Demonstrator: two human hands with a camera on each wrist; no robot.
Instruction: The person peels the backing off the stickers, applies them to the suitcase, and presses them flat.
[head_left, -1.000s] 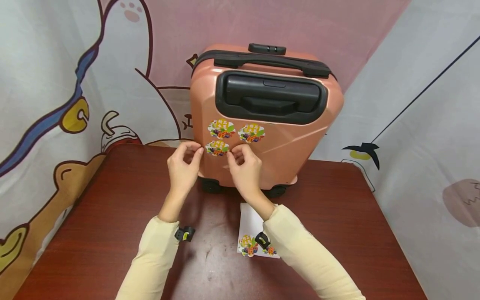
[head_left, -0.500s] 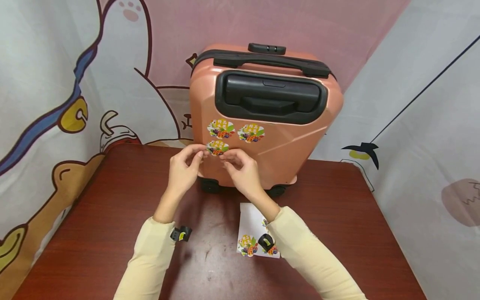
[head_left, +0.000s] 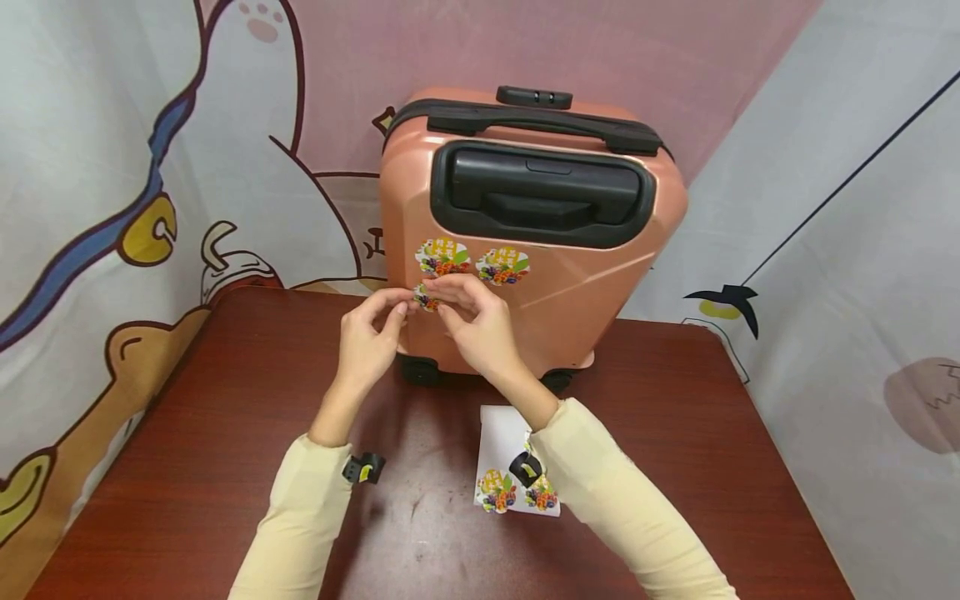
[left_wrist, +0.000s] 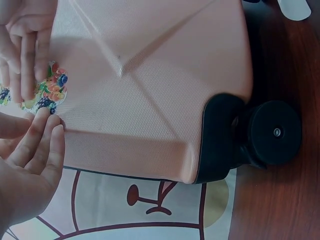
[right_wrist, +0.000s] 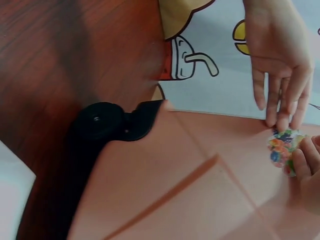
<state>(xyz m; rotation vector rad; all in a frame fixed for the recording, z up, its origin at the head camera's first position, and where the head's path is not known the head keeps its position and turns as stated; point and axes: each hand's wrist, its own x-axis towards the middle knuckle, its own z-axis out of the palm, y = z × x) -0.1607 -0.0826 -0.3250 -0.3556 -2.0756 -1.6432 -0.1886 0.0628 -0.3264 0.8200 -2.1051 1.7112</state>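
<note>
A pink hard-shell suitcase (head_left: pixel 555 321) stands upright on the table, its front towards me. Two round fruit stickers, a left one (head_left: pixel 442 257) and a right one (head_left: pixel 503 266), sit side by side below its black handle recess. Under the left one lies a third fruit sticker (head_left: pixel 424 300), flat against the shell. My right hand (head_left: pixel 483 329) presses it with extended fingers, which cover its right part. At the sticker's left edge rest the fingertips of my left hand (head_left: pixel 366 342). The right wrist view shows those left fingers (right_wrist: pixel 283 112) nearly straight, touching the sticker's rim.
On the brown table (head_left: pixel 247 433), a white sticker sheet (head_left: pixel 498 425) with several fruit stickers lies partly under my right forearm. Black wheels (left_wrist: pixel 275 132) support the suitcase. A cartoon-printed curtain (head_left: pixel 330 100) hangs close behind it.
My right hand has gone from the third sticker's right edge up and left over its face, hiding more of it. My left fingertips have shifted slightly onto its left edge.
</note>
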